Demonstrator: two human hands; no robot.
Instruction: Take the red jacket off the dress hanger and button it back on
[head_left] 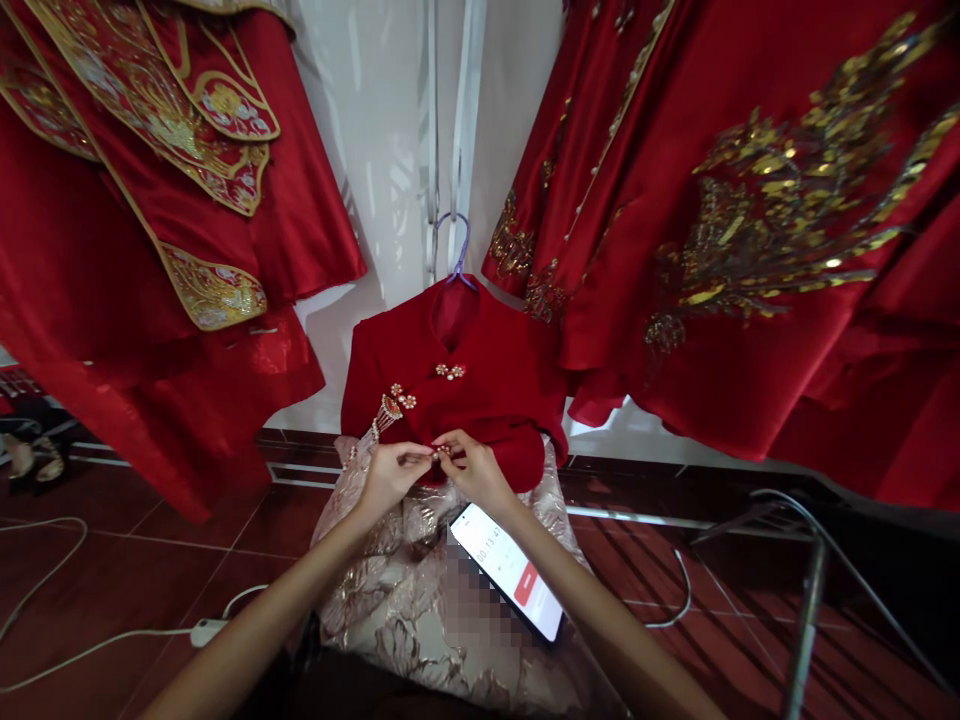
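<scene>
A small red jacket hangs on a purple hanger against the white wall, over a pale brocade skirt. Pearl clasps and a beaded tassel decorate its front. My left hand and my right hand meet at the jacket's lower front edge. Both pinch a small pearl fastening between their fingertips. A phone with a running timer on its lit screen lies against my right forearm.
Large red gowns with gold embroidery hang at the left and right. A white cable and plug lie on the dark red tiled floor. A metal stand rises at the lower right. Sandals sit far left.
</scene>
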